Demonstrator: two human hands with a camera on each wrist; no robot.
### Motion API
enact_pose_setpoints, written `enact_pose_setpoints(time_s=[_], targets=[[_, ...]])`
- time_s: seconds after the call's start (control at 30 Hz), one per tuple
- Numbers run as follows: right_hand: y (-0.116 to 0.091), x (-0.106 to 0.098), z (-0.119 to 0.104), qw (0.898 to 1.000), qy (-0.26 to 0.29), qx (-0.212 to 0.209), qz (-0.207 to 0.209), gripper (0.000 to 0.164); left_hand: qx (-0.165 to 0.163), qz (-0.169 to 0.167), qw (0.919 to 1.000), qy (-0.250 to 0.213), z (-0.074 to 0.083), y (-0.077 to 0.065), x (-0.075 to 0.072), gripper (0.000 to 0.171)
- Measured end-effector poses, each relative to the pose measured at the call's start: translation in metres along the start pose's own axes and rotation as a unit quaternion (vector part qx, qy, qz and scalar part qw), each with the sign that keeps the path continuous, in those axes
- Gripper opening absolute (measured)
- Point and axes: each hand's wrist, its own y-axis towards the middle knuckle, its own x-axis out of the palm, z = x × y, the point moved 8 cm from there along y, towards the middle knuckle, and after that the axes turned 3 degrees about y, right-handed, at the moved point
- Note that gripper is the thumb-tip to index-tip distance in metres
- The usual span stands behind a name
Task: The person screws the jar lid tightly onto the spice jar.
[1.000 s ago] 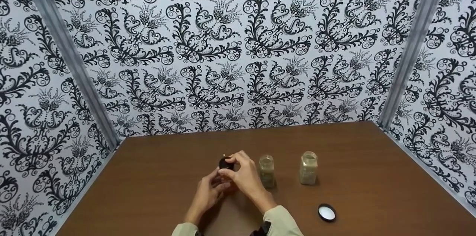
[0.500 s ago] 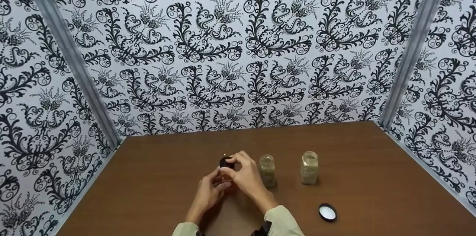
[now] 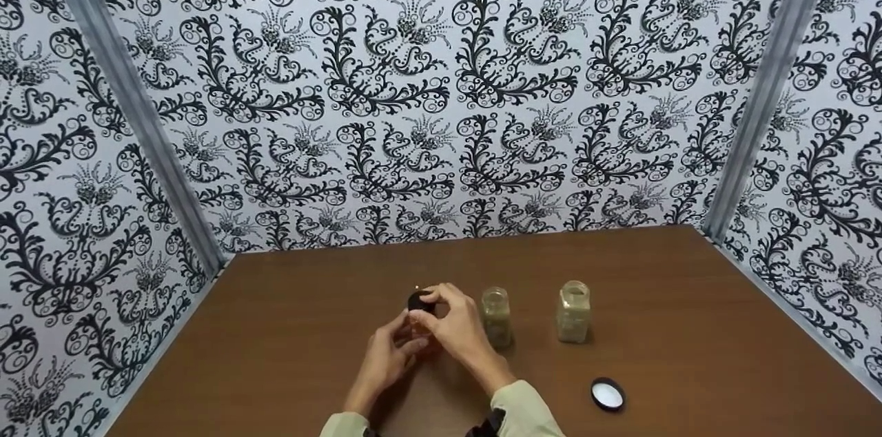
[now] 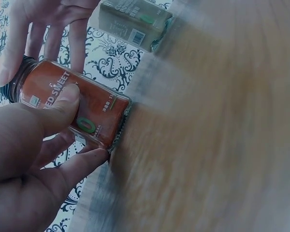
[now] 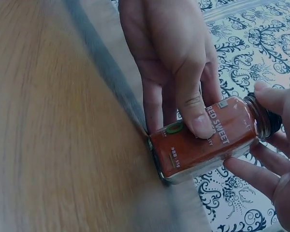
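A square glass spice jar of red-orange powder, its label reading "RED SWEET", stands on the table between my hands. My left hand grips its body, thumb across the label in both wrist views. At the top, my right hand holds the black lid between thumb and fingers. The lid sits at the jar's mouth; how tightly it is screwed I cannot tell. Just right of my right hand stands an uncapped jar of greenish powder. Further right is another uncapped jar of pale powder.
A loose black lid lies with its white inside up at the table's right front. The brown table meets patterned walls at the back and sides.
Both hands stay on the red jar in nearly the same place. The right fingers shift only slightly at the lid; the other jars and loose lid stay put.
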Motion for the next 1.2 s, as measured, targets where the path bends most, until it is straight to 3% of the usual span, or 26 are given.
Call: enact_pose_setpoints(time_s=[0.17,0.47,0.8,1.2], targets=[[0.0004,0.0013,0.0011,1.000,0.003,0.010,0.006,0.023,-0.010,0.002,1.0000,0.001,-0.0022,-0.0003,0.0000,0.068],[0.0001,0.0002,-0.0006,0.999,-0.039,-0.022,0.019,0.024,0.008,0.002,0.9999,-0.013,0.0029,-0.0007,0.0004,0.067],[-0.0027,0.0032,0.0019,0.999,-0.033,-0.003,-0.029,0.016,-0.009,-0.003,1.0000,-0.002,-0.0001,-0.0011,0.0010,0.070],[-0.0028,0.0017,0.0011,0.999,-0.048,-0.004,-0.004,0.016,0.003,-0.005,0.9999,-0.008,0.0026,-0.0003,0.0026,0.066]])
